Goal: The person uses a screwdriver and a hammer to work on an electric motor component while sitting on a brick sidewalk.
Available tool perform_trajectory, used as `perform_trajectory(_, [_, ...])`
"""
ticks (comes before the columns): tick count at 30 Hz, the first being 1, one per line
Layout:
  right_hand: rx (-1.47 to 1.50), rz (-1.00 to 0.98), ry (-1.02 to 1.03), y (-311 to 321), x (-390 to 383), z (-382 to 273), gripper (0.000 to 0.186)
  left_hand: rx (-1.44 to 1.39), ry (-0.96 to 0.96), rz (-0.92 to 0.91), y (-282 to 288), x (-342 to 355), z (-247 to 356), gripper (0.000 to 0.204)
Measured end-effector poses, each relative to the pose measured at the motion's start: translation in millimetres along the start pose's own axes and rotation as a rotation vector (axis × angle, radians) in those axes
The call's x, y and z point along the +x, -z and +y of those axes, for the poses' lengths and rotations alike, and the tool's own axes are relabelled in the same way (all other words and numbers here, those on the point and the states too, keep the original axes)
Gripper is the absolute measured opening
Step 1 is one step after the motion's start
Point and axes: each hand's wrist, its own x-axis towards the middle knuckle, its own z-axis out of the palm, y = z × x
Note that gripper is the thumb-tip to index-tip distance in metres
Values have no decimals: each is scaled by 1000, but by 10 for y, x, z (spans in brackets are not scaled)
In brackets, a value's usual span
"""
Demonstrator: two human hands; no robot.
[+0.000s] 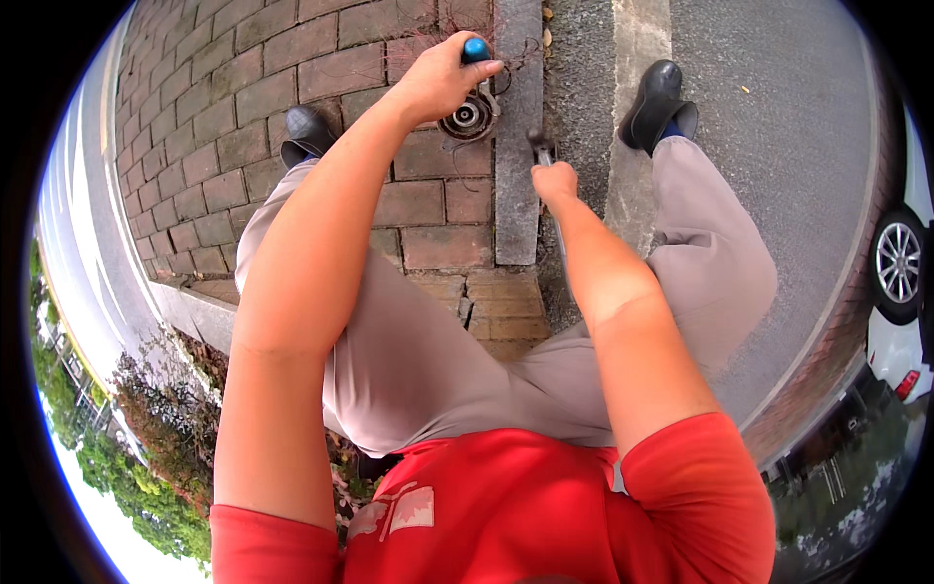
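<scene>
At the top middle, my left hand (435, 86) is closed around a tool with a blue rounded handle (475, 51); its working end is hidden from me. Just below that hand, a round metal motor part (467, 116) with a ringed hub rests on the brick paving beside the kerb. Thin reddish wires (375, 63) are strewn around it. My right hand (555, 182) grips a hammer (541, 146) over the kerb, its dark head pointing away from me and its shaft running back toward me. Hammer and motor part are apart.
A grey stone kerb (517, 195) divides the brick paving (243, 146) from the asphalt (778, 195). My dark shoes stand on both sides. A white car (900, 341) is at the far right, and shrubs (170, 419) grow at the lower left.
</scene>
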Motion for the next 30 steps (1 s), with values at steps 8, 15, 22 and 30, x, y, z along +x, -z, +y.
perform_trajectory(8, [563,-159,424,2115,-1263,-1663,32,65,-6,50,-51,-2,-18,49])
perform_trajectory(15, [566,206,808,2684,-1860,-1998,31,215,23,44,-171,88,-2,47])
perform_trajectory(22, [626,-116,796,2953,-1934,-2001,19,72,44,23,-117,175,147,47])
perform_trajectory(30, [432,264,1014,2728,-1837,-2185,25,75,39,51,-110,215,221,44])
